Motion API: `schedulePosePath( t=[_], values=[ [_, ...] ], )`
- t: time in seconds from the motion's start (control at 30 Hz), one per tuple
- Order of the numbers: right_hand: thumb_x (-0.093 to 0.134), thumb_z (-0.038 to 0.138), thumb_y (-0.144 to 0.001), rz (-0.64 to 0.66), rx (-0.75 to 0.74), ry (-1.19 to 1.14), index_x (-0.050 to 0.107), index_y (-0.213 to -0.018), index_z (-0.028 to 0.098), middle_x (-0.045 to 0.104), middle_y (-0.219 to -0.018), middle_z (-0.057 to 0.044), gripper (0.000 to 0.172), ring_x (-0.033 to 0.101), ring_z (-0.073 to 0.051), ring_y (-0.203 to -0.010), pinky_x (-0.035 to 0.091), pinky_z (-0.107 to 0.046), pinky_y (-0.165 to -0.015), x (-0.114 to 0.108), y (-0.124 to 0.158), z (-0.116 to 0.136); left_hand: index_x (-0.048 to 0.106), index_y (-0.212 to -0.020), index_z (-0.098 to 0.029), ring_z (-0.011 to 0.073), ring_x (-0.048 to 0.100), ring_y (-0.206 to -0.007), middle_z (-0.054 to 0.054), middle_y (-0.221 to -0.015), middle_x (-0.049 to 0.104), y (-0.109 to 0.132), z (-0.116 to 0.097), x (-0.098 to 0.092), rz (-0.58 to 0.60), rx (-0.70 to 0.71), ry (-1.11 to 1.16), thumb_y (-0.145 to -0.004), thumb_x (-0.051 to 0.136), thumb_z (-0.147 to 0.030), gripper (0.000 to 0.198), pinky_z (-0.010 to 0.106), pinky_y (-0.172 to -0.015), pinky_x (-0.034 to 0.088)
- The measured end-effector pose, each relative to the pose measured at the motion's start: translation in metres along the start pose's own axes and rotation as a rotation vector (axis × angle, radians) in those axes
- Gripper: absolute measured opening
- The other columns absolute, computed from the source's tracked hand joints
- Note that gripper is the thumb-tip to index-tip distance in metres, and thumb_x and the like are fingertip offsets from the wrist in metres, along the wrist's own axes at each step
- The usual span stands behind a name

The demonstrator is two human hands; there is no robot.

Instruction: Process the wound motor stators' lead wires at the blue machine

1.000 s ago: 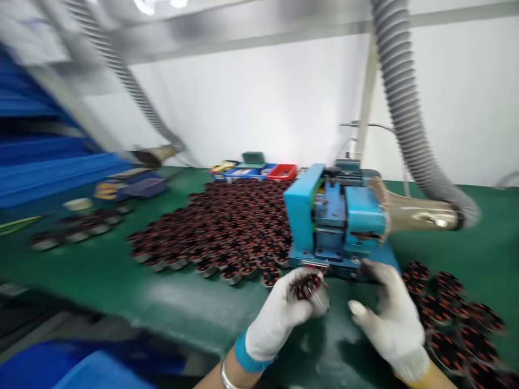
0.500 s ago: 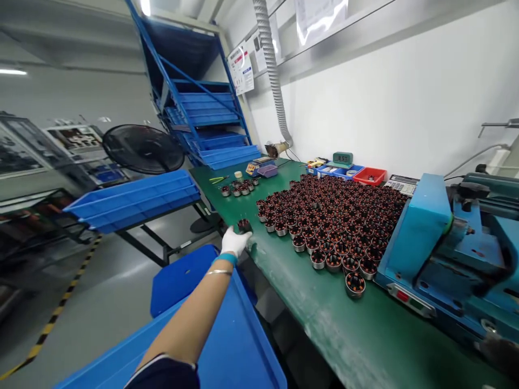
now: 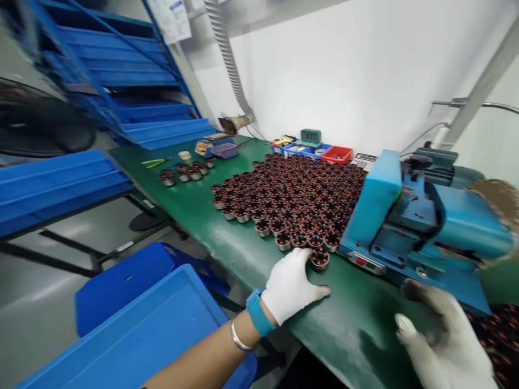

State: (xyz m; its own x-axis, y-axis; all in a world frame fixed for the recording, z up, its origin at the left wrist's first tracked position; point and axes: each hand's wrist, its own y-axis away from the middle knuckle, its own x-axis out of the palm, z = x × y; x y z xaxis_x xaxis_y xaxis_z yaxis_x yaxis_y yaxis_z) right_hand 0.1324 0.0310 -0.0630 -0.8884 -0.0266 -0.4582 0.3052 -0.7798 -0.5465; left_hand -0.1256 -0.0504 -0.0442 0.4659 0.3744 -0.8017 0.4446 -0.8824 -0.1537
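My left hand (image 3: 290, 283), in a white glove with a blue cuff, lies on the green table (image 3: 243, 254) with its fingers spread. Its fingertips touch the front-most copper-wound stator (image 3: 320, 258), which stands alone before a large packed field of stators (image 3: 292, 197). My right hand (image 3: 441, 335), also in a white glove, rests open on the table in front of the blue machine (image 3: 405, 216). Its dirty fingertips reach toward the machine's base, and I see nothing in it.
A short row of stators (image 3: 182, 174) stands at the far left, more stators (image 3: 500, 335) lie at the right edge. Small blue and red bins (image 3: 338, 155) and a clock (image 3: 310, 136) line the wall. Blue trays (image 3: 141, 329) sit below the table edge; a ribbed hose (image 3: 227, 59) hangs behind.
Half a second ago my left arm was stretched far left with a stator at the table's edge. It has since drawn back beside the machine, and my right hand is in view again.
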Motion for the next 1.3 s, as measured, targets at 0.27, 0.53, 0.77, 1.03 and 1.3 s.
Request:
schedulePosePath(
  t=[0.27,0.53,0.77,1.03,1.3],
  values=[
    [0.065,0.035,-0.079,0.181,0.035,0.124,0.056,-0.115,0.027,0.063,-0.110,-0.008,0.038,0.064,-0.027,-0.097,0.056,-0.041,-0.081,0.005,-0.006,0.025,0.060,-0.095,-0.020,0.0271,0.067,-0.091,0.008,-0.095,0.070,-0.016,-0.011,0.018,0.031,-0.070,0.030,-0.066,0.069,-0.036,0.034,0.037,-0.081,0.051],
    [0.068,0.016,-0.067,0.538,0.245,-0.158,0.049,-0.132,0.029,0.061,-0.124,-0.004,0.070,0.063,-0.027,-0.106,0.056,-0.041,-0.088,-0.004,-0.016,0.044,0.065,-0.098,-0.021,0.0248,0.063,-0.102,0.010,-0.108,0.063,0.001,-0.064,0.016,0.318,0.442,0.486,-0.061,0.073,-0.022,0.038,0.036,-0.089,0.053],
    [0.065,0.016,-0.073,0.203,0.364,-0.387,0.054,-0.120,0.022,0.065,-0.114,-0.005,0.049,0.065,-0.023,-0.103,0.055,-0.038,-0.089,-0.030,-0.031,0.018,0.056,-0.125,-0.022,0.0246,0.066,-0.101,0.009,-0.115,0.066,-0.038,-0.102,0.013,0.496,0.433,0.606,-0.067,0.068,-0.018,0.060,0.036,-0.090,0.054],
    [0.070,0.014,-0.064,0.181,0.202,-0.030,0.055,-0.119,0.031,0.056,-0.118,-0.001,0.059,0.061,-0.021,-0.106,0.051,-0.035,-0.093,-0.039,-0.034,0.029,0.060,-0.067,-0.020,0.0146,0.058,-0.065,0.001,-0.069,0.062,-0.057,-0.117,0.000,0.510,0.590,0.437,-0.081,0.055,-0.027,0.017,0.024,-0.061,0.048],
    [0.068,0.015,-0.065,0.118,0.076,0.056,0.053,-0.116,0.028,0.055,-0.117,-0.003,0.055,0.060,-0.020,-0.106,0.053,-0.030,-0.085,-0.029,-0.028,0.028,0.056,-0.069,-0.018,0.0114,0.049,-0.056,-0.002,-0.061,0.054,-0.057,-0.109,0.011,0.550,0.349,0.720,-0.078,0.059,-0.029,0.015,0.022,-0.052,0.040]
  ],
)
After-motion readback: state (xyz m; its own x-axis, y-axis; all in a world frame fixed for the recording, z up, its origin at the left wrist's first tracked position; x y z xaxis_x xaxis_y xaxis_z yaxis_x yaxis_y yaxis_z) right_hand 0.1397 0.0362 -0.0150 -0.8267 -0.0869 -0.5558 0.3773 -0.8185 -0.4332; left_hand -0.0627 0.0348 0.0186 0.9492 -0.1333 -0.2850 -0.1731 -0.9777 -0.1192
